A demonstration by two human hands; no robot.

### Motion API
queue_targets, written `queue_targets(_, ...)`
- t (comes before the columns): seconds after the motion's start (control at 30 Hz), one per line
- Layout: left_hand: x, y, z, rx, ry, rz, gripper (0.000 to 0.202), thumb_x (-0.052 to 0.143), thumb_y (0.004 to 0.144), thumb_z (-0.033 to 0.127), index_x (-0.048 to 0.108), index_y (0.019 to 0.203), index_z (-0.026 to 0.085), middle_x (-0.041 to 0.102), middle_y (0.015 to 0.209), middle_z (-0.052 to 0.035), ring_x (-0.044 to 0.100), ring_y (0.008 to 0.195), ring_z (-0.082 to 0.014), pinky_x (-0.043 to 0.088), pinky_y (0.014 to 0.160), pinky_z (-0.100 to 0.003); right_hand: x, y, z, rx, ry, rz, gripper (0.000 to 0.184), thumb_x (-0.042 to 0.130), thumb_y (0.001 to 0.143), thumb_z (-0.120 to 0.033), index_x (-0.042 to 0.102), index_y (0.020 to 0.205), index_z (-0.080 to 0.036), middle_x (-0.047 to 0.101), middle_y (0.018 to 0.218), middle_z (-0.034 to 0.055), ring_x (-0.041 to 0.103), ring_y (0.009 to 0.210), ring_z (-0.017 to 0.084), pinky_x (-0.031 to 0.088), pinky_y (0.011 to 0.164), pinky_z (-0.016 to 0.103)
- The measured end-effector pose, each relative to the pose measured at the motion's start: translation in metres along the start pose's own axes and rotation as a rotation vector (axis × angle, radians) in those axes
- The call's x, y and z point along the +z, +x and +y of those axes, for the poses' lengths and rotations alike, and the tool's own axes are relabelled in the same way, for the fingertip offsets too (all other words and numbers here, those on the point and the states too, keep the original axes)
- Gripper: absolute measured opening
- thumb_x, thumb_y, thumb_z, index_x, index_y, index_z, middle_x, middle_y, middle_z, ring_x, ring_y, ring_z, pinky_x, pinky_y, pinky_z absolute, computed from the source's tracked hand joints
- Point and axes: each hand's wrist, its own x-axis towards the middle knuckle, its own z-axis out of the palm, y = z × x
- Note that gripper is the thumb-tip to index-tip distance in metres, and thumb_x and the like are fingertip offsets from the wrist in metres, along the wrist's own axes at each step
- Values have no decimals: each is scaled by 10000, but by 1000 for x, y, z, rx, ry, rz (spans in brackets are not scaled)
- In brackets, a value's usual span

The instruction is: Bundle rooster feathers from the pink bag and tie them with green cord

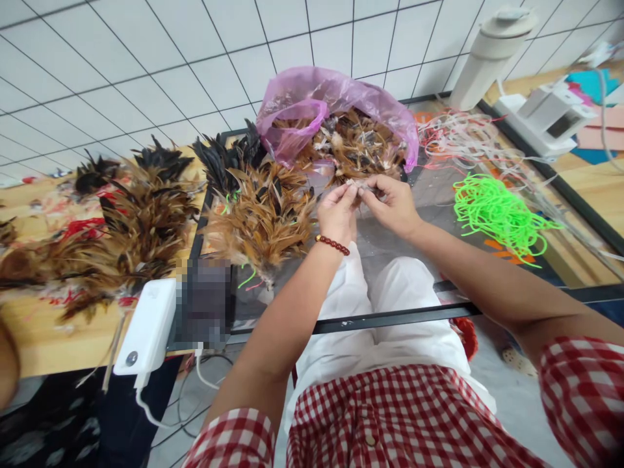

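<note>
My left hand [338, 207], with a beaded bracelet [333, 244] on its wrist, and my right hand [394, 205] meet above the glass tabletop. Both are closed in a pinch on a small pale tuft [357, 185] that looks like the quill end of a feather; its exact shape is partly hidden by my fingers. Just beyond them a pink plastic bag [336, 81] lies open, with loose brown feathers [368, 140] in it. Left of my left hand lies a pile of brown feathers [273, 214] with black feathers [234, 156] behind it.
Green cord [497, 211] and clear strips [463, 140] lie at right. A white bottle [492, 58] and a white plug block [541, 117] stand behind. At left are more feathers [141, 221], a white power bank [146, 325] and a blurred-out device [205, 302]. The table's black edge [390, 316] crosses my lap.
</note>
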Motion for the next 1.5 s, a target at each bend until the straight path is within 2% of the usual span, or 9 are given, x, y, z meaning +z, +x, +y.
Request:
queue_targets(0.2, 1, -1, 3, -12, 7, -8, 31, 740, 846, 152, 716, 831, 138, 769, 910, -33, 732, 1012, -146, 571, 957, -313, 0, -2, -4, -20, 41, 5, 332, 633, 875, -536, 688, 855, -209, 684, 763, 32, 555, 664, 161, 471, 666, 320)
queue_targets(0.43, 0, 2, 0, -9, 8, 4, 131, 796, 797, 214, 683, 774, 152, 763, 859, -43, 735, 931, -149, 564, 937, -322, 0, 0, 4, 75, 205, 15, 418, 638, 871, -621, 666, 800, -210, 656, 724, 24, 563, 652, 156, 478, 648, 318)
queue_targets(0.57, -2, 2, -2, -1, 39, -14, 172, 830, 760, 249, 683, 769, 158, 751, 827, -30, 725, 859, -135, 563, 895, -312, 1, 3, 11, 113, 342, 52, 469, 691, 817, -684, 661, 856, -217, 677, 783, 28, 611, 709, 166, 520, 682, 326)
queue_targets(0.73, 0, -4, 0, -31, -25, -17, 146, 843, 727, 192, 710, 772, 155, 714, 753, 11, 696, 810, -105, 535, 889, -271, 0, 5, 10, 187, 576, -56, 510, 834, 723, -611, 617, 1000, -241, 657, 735, -11, 635, 673, 148, 525, 620, 274)
queue_targets(0.9, 1, -7, 7, -105, -54, -113, 110, 835, 743, 180, 730, 750, 152, 689, 699, 7, 679, 784, -117, 537, 844, -271, -4, 7, 6, 301, 736, -117, 632, 932, 609, -544, 551, 1011, -238, 654, 674, -39, 652, 629, 133, 495, 542, 220)
queue_targets(1.03, 0, -5, 9, -126, -29, -151, 94, 823, 769, 200, 740, 773, 157, 682, 693, 8, 646, 706, -93, 529, 763, -244, -5, 7, 2, 337, 756, -140, 652, 948, 577, -539, 561, 997, -224, 664, 681, -30, 662, 625, 133, 486, 522, 211)
queue_targets(1.13, 2, -6, 10, -129, -22, -119, 133, 825, 777, 238, 719, 781, 157, 687, 709, 7, 643, 682, -86, 525, 729, -236, -6, 7, 2, 331, 712, -121, 591, 927, 607, -559, 598, 958, -215, 658, 695, -22, 644, 609, 127, 493, 526, 224)
queue_targets(1.33, 5, -14, 13, -115, 78, -122, 196, 811, 804, 284, 663, 784, 156, 662, 630, 29, 588, 542, -53, 472, 598, -189, -8, 9, 9, 209, 541, 40, 508, 828, 692, -661, 730, 903, -208, 702, 797, 19, 654, 727, 150, 569, 694, 303)
queue_targets(1.5, 5, -16, 13, -112, 137, -169, 199, 823, 786, 273, 665, 774, 154, 648, 597, 37, 572, 509, -45, 458, 575, -182, -10, 8, 10, 109, 468, 31, 438, 772, 772, -650, 791, 940, -246, 721, 885, 34, 670, 849, 182, 562, 788, 346)
